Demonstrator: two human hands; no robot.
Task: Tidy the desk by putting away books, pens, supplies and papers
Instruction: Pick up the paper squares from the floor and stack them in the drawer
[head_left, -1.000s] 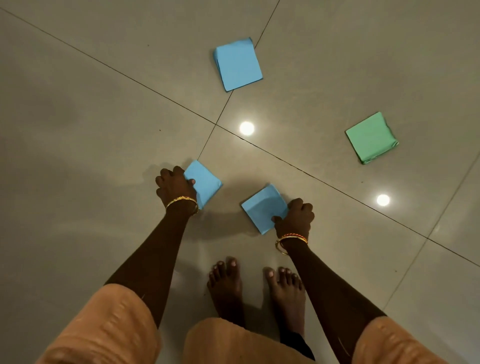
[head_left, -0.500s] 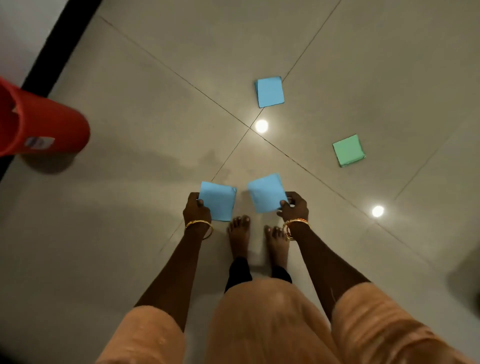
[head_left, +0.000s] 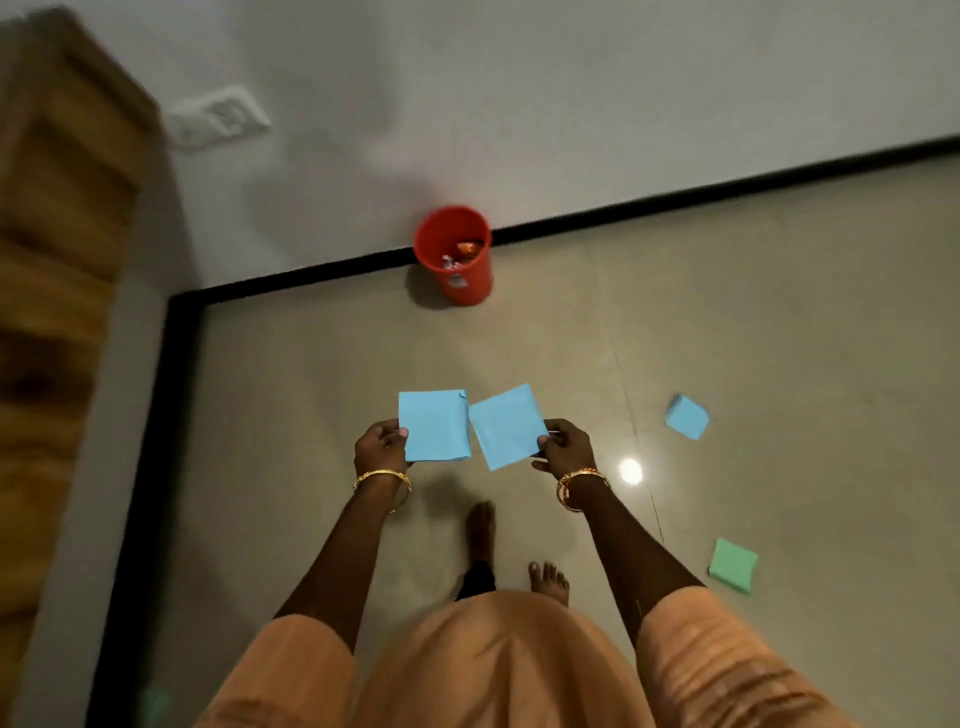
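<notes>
My left hand (head_left: 380, 448) pinches a folded blue paper (head_left: 435, 425) by its left edge, held up in front of me. My right hand (head_left: 565, 448) grips a second folded blue paper (head_left: 506, 426) by its right corner. The two papers nearly touch at their inner edges. A third blue paper (head_left: 687, 417) lies on the floor to the right. A green paper (head_left: 733, 565) lies on the floor further right and nearer me. A red bin (head_left: 453, 254) with some wrappers inside stands ahead against the wall.
The tiled floor (head_left: 779, 322) meets a white wall with a black skirting (head_left: 675, 200). A wooden door or cabinet (head_left: 57, 291) stands at the left. My bare feet (head_left: 548, 582) are below my hands. A wall socket (head_left: 221, 117) sits low on the wall.
I have stood up and turned toward the wall, lifting both blue papers off the floor. The red bin now lies straight ahead; the loose blue and green papers have shifted to my right.
</notes>
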